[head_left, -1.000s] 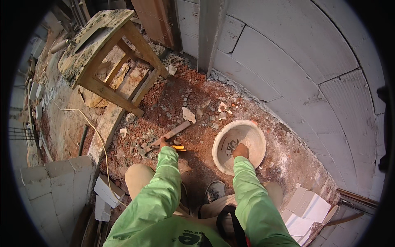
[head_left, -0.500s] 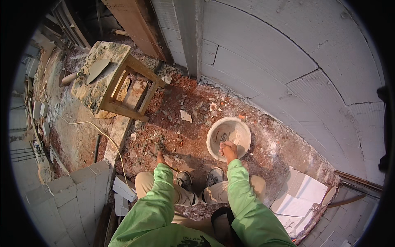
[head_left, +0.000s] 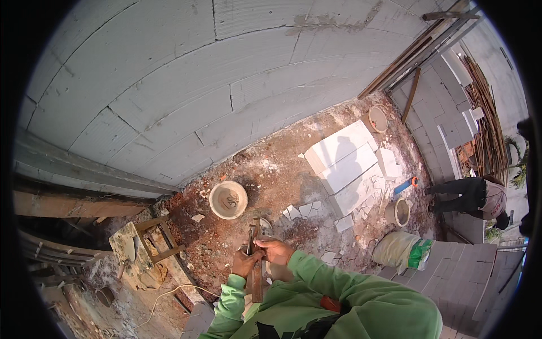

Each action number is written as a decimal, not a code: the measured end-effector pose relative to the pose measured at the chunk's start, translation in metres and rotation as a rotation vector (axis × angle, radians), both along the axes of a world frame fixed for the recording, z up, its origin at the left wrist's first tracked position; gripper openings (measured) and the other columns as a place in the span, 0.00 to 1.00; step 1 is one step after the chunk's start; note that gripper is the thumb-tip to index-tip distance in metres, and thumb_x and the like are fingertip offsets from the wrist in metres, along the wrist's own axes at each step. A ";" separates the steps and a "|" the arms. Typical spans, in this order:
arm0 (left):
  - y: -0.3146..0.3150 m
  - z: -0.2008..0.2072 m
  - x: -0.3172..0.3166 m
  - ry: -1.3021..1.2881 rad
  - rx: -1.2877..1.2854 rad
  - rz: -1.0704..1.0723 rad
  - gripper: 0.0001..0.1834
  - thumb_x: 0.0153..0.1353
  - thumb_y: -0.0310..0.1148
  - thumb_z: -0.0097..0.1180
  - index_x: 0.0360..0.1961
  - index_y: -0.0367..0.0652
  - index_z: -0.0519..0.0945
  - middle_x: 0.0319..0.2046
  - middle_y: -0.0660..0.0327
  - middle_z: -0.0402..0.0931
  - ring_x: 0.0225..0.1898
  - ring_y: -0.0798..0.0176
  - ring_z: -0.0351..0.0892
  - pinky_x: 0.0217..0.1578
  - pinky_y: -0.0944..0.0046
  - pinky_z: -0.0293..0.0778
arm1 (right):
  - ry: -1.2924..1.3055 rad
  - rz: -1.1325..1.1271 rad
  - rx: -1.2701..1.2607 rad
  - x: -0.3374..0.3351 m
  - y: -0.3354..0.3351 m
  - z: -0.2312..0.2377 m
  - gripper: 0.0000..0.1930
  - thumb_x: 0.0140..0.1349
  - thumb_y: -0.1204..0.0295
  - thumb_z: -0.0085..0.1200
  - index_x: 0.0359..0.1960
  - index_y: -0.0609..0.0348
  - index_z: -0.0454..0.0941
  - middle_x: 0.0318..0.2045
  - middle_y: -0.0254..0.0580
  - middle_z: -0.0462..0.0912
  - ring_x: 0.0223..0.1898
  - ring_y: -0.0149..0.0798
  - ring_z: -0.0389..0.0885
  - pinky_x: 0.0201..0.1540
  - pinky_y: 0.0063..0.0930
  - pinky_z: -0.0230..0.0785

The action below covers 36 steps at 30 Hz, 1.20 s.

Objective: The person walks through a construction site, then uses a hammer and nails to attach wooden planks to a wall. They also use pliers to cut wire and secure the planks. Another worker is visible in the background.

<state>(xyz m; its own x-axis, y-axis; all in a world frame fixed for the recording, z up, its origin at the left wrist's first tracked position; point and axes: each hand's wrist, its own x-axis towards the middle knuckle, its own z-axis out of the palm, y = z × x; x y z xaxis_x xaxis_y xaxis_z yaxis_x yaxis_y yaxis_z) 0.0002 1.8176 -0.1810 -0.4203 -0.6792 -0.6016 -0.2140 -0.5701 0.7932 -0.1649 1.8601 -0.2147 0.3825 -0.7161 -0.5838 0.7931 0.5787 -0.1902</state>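
My left hand [head_left: 246,263] is closed round a hammer [head_left: 250,236], its metal upper end sticking up past the fingers. Beside it, touching or nearly touching, my right hand [head_left: 275,250] has its thumb and fingers pinched together; whatever they grip is too small to make out. A narrow brown wooden strip [head_left: 257,285] stands lengthwise between the hands and my body, its top end level with the hammer. Beyond the hands a pale round tub [head_left: 241,210] sits on the rubble floor with a few thin dark pieces inside.
A mortar-stained wooden stool [head_left: 121,240] with a trowel on it lies left. White blocks [head_left: 344,164] cover the floor at right, near a blue handsaw [head_left: 403,186], a bucket [head_left: 390,213] and a sack [head_left: 395,251]. Another person [head_left: 471,195] bends at far right. A block wall [head_left: 169,113] runs ahead.
The view has swung to the right, bringing the blocks and another person in. My right hand has left the tub and come together with my left at the wooden strip.
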 end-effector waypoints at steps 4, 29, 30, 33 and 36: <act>-0.005 0.055 -0.056 -0.021 -0.030 -0.234 0.16 0.61 0.41 0.64 0.32 0.36 0.83 0.19 0.70 0.73 0.22 0.75 0.67 0.23 0.70 0.64 | 0.068 -0.259 -0.115 -0.057 0.027 0.052 0.06 0.67 0.69 0.55 0.42 0.54 0.74 0.34 0.31 0.77 0.35 0.32 0.79 0.38 0.28 0.73; 0.016 0.159 -0.596 0.132 0.046 -0.672 0.16 0.64 0.41 0.61 0.25 0.41 0.75 0.16 0.69 0.68 0.14 0.76 0.62 0.15 0.70 0.58 | 0.737 -0.577 0.117 -0.506 0.166 0.186 0.05 0.62 0.72 0.61 0.31 0.58 0.79 0.21 0.27 0.74 0.20 0.23 0.71 0.22 0.20 0.64; 0.014 0.162 -0.620 0.156 0.029 -0.714 0.17 0.64 0.41 0.62 0.24 0.41 0.74 0.16 0.69 0.69 0.14 0.76 0.62 0.16 0.70 0.57 | 0.743 -0.599 0.116 -0.525 0.166 0.194 0.04 0.61 0.73 0.61 0.31 0.59 0.79 0.22 0.27 0.74 0.21 0.23 0.70 0.24 0.19 0.65; 0.005 0.167 -0.692 0.152 0.035 -0.823 0.15 0.62 0.40 0.64 0.26 0.41 0.77 0.19 0.69 0.70 0.15 0.76 0.62 0.18 0.72 0.59 | 0.776 -0.666 0.137 -0.583 0.159 0.208 0.05 0.60 0.73 0.62 0.31 0.59 0.79 0.22 0.27 0.74 0.20 0.22 0.69 0.24 0.19 0.64; -0.002 0.166 -0.774 0.210 -0.102 -0.938 0.13 0.60 0.39 0.66 0.32 0.40 0.80 0.21 0.68 0.74 0.17 0.78 0.64 0.19 0.73 0.61 | 0.855 -0.675 0.132 -0.663 0.142 0.209 0.04 0.60 0.74 0.61 0.32 0.59 0.79 0.22 0.27 0.75 0.20 0.22 0.69 0.21 0.19 0.61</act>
<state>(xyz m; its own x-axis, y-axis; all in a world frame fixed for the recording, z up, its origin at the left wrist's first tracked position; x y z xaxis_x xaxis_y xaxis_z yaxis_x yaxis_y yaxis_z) -0.7733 1.8154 -0.0153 -0.9107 -0.0574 -0.4091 -0.3953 -0.1659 0.9034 -0.8278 2.0020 -0.0054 -0.6321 -0.5382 -0.5574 0.5904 0.1313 -0.7964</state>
